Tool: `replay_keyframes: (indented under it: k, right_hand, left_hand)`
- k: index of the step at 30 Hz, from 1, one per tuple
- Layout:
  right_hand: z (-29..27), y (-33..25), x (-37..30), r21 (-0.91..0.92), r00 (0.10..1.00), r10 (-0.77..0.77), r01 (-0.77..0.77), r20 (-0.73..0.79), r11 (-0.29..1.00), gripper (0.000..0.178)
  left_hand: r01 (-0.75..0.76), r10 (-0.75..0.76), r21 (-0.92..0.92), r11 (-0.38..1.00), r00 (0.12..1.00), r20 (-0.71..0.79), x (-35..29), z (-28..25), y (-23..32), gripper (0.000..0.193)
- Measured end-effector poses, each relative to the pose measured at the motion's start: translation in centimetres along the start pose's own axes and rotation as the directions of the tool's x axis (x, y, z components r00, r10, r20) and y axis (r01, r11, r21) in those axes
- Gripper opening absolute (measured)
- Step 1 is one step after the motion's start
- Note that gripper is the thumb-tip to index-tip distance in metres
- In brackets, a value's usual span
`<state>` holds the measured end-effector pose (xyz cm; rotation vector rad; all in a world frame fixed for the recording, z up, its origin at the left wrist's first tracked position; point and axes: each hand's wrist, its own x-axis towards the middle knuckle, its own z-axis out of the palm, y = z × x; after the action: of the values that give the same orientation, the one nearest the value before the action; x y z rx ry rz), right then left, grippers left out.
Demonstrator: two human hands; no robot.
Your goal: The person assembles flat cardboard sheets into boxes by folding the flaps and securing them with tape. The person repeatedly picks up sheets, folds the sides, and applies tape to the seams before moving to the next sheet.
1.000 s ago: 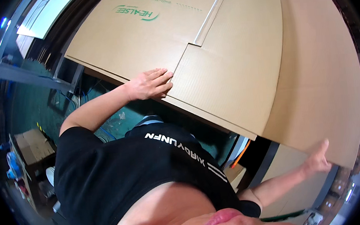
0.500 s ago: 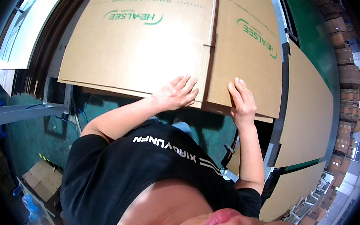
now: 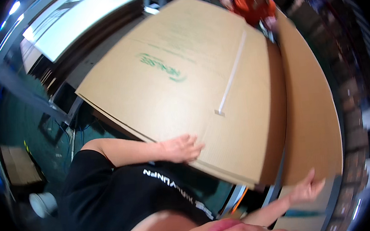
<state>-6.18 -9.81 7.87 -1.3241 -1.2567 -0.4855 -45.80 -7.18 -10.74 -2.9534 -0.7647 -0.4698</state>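
A large flat cardboard sheet (image 3: 149, 101) with green print lies before me, a pale narrow strip (image 3: 233, 72) running along it. My left hand (image 3: 182, 148) rests on its near edge, fingers loosely stretched over the board. To the right, a long plain brown cardboard panel (image 3: 308, 106) stands out to the side, apart from the printed face. At the near end of this panel is my right hand (image 3: 306, 188), thumb raised and fingers curled round its edge; motion blurs the grip a little.
At the far end, a person in an orange top (image 3: 250, 4) is beside the cardboard. A white-topped stack (image 3: 86, 23) stands at the far left. A white bucket (image 3: 43, 205) and an open carton (image 3: 19, 165) are on the left floor. Stacked cartons (image 3: 354, 145) line the right.
The right-hand printed section has swung outward to the right, showing its plain side. My right hand moved right and nearer with it. My view has turned, bringing the other person into sight.
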Motion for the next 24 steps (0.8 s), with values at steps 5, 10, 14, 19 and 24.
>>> replay_keyframes:
  k: [5,10,14,19,24]
  right_hand:
    - [0.9,3.8,-3.0,0.435,0.966,0.232,-0.164,-0.109,0.886,0.037]
    - [3.0,-2.1,-3.9,0.194,0.990,0.115,-0.098,-0.079,0.976,0.031]
    - [2.7,-1.9,-4.0,0.036,0.976,0.140,-0.136,-0.168,0.990,0.032]
    - [5.5,-6.1,-6.0,-0.589,0.917,-0.208,-0.037,-0.342,0.807,0.062]
    - [13.0,-20.3,-12.7,-0.040,0.787,-0.582,0.601,0.203,0.799,0.042]
  left_hand:
    - [-0.195,0.192,-0.010,0.981,0.974,-0.118,1.6,1.6,-0.6,0.026]
    - [-0.274,0.252,-0.096,0.957,0.948,-0.195,1.2,1.9,-1.2,0.025]
    - [-0.296,0.277,-0.168,0.940,0.952,-0.128,1.6,2.3,-1.4,0.024]
    - [-0.273,0.256,-0.211,0.939,0.961,-0.106,1.6,2.4,-1.6,0.023]
    - [-0.342,0.268,-0.151,0.927,0.890,-0.369,1.8,4.5,-1.1,0.028]
